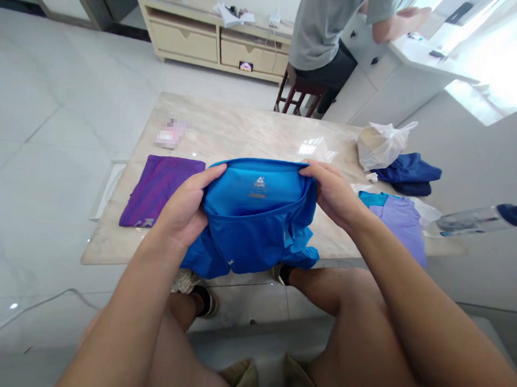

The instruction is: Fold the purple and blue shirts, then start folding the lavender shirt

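Note:
A blue T-shirt [250, 240] hangs between my hands over the near edge of the table. Its neck opening faces me, showing a small white logo and print on the inner back. My left hand [188, 203] pinches the left side of the neckline, thumb on top. On the right side, my right hand [335, 195] grips the edge between thumb and fingers. The lower fabric droops in loose folds, and its far end is hidden. A folded purple garment [163, 189] lies on the table just left of my left hand.
On the marble-look table [246, 124] are a pinkish packet [170, 134], a white plastic bag [385, 145], dark blue cloth [410, 172], and a folded lilac garment [402, 222]. A clear bottle [480, 220] is at the right. Beyond, a person [329, 29] sits on a stool [300, 89].

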Action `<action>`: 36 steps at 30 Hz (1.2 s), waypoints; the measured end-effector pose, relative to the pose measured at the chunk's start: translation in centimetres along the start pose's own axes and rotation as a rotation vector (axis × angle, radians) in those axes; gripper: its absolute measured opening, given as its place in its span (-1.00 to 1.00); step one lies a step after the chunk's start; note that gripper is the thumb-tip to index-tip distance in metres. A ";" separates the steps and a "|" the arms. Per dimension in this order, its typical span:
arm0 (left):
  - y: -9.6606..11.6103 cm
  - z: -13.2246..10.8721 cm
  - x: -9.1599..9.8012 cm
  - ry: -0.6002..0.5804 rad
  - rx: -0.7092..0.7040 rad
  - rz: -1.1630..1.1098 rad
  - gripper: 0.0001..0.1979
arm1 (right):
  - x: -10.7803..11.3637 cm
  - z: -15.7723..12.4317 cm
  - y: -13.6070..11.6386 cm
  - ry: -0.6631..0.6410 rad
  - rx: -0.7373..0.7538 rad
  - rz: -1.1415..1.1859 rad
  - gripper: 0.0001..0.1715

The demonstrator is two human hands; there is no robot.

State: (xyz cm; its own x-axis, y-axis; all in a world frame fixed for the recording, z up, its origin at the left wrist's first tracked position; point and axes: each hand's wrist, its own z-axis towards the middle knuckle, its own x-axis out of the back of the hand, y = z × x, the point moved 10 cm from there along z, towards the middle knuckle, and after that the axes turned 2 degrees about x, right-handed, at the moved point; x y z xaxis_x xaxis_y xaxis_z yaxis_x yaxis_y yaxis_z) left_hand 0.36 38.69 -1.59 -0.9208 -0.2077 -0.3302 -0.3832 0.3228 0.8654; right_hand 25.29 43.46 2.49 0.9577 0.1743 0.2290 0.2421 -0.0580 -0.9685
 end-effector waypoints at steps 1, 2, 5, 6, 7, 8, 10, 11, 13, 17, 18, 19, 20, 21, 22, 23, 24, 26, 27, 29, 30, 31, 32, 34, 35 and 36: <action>0.3 0.0 0.3 0.003 -0.039 0.033 -0.69 | -0.1 0.0 -0.2 -0.022 0.037 -0.054 -0.73; 0.8 0.0 0.6 0.012 -0.087 0.081 -0.68 | 0.0 0.1 -0.4 -0.034 0.077 -0.103 -0.75; 2.4 -0.1 1.7 0.065 -0.266 0.331 -0.60 | 0.9 0.2 -1.0 0.031 0.180 -0.184 -0.74; 2.8 -0.2 1.8 0.073 -0.316 0.445 -0.55 | 1.5 0.2 -1.3 0.076 0.205 -0.189 -0.72; 3.1 -0.2 1.9 0.066 -0.349 0.559 -0.50 | 2.0 0.2 -1.5 0.118 0.227 -0.192 -0.69; 3.1 -0.3 1.8 0.036 -0.356 0.663 -0.46 | 2.5 0.1 -1.7 0.152 0.246 -0.204 -0.65; 2.0 -0.4 1.3 -0.090 -0.285 0.809 -0.42 | 3.1 -0.1 -2.2 0.193 0.285 -0.256 -0.55; 1.2 -0.6 1.2 -0.163 -0.228 0.845 -0.43 | 3.3 -0.2 -2.3 0.200 0.300 -0.291 -0.51; 0.3 -1.1 1.0 -0.253 -0.146 0.848 -0.48 | 3.5 -0.5 -2.3 0.184 0.305 -0.358 -0.46; 1.8 -1.8 1.5 -0.196 -0.189 0.710 -0.58 | 3.7 -1.1 -0.9 0.020 0.210 -0.410 -0.41; 2.3 -1.8 1.7 -0.171 -0.207 0.680 -0.59 | 3.6 -1.2 -0.4 -0.054 0.185 -0.413 -0.40; 2.7 -1.8 2.0 -0.147 -0.223 0.663 -0.60 | 3.5 -1.4 0.0 -0.139 0.166 -0.424 -0.41; 3.1 -1.8 2.2 -0.121 -0.243 0.657 -0.59 | 3.3 -1.6 0.5 -0.235 0.155 -0.449 -0.44; 3.4 -1.8 2.6 -0.091 -0.268 0.661 -0.57 | 3.0 -1.9 1.0 -0.331 0.149 -0.495 -0.48; 3.6 -1.8 2.9 -0.063 -0.296 0.671 -0.55 | 2.7 -2.2 1.5 -0.420 0.151 -0.558 -0.53; 3.8 -1.9 3.1 -0.041 -0.322 0.686 -0.53 | 2.5 -2.5 2.0 -0.485 0.162 -0.628 -0.59; 3.8 -2.0 3.3 -0.029 -0.340 0.703 -0.52 | 2.6 -2.6 2.3 -0.512 0.183 -0.688 -0.67; 3.2 -2.2 3.5 -0.059 -0.332 0.766 -0.58 | 3.0 -2.8 1.8 -0.466 0.258 -0.736 -0.82; 2.7 -2.4 3.6 -0.095 -0.305 0.823 -0.62 | 3.4 -3.0 1.0 -0.405 0.306 -0.729 -0.85; 2.3 -2.8 4.2 -0.142 -0.238 0.963 -0.67 | 4.6 -3.7 -1.3 -0.269 0.394 -0.708 -0.80; 2.6 -3.1 4.9 -0.124 -0.210 1.021 -0.67 | 5.3 -4.4 -2.6 -0.212 0.429 -0.710 -0.77; 3.5 -3.6 5.9 -0.071 -0.193 1.053 -0.65 | 6.0 -5.3 -4.2 -0.160 0.462 -0.717 -0.74; 5.0 -4.4 7.0 0.019 -0.193 1.052 -0.63 | 6.8 -6.5 -6.0 -0.111 0.492 -0.723 -0.73; 8.7 -6.9 8.9 0.209 -0.215 1.027 -0.60 | 8.7 -9.1 -9.9 -0.007 0.553 -0.728 -0.80; 10.6 -8.5 9.4 0.292 -0.244 1.027 -0.61 | 9.7 -10.6 -11.9 0.060 0.583 -0.730 -0.84; 12.3 -10.3 9.2 0.334 -0.284 1.051 -0.65 | 10.7 -11.9 -13.7 0.138 0.608 -0.735 -0.87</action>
State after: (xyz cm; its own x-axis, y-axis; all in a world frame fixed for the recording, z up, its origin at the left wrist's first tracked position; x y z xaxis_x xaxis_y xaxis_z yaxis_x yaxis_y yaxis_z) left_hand -12.09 31.28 9.86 -0.6942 -0.2071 0.6894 0.6368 0.2699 0.7223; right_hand 34.11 34.40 19.37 0.6182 -0.1556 0.7705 0.7039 0.5457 -0.4546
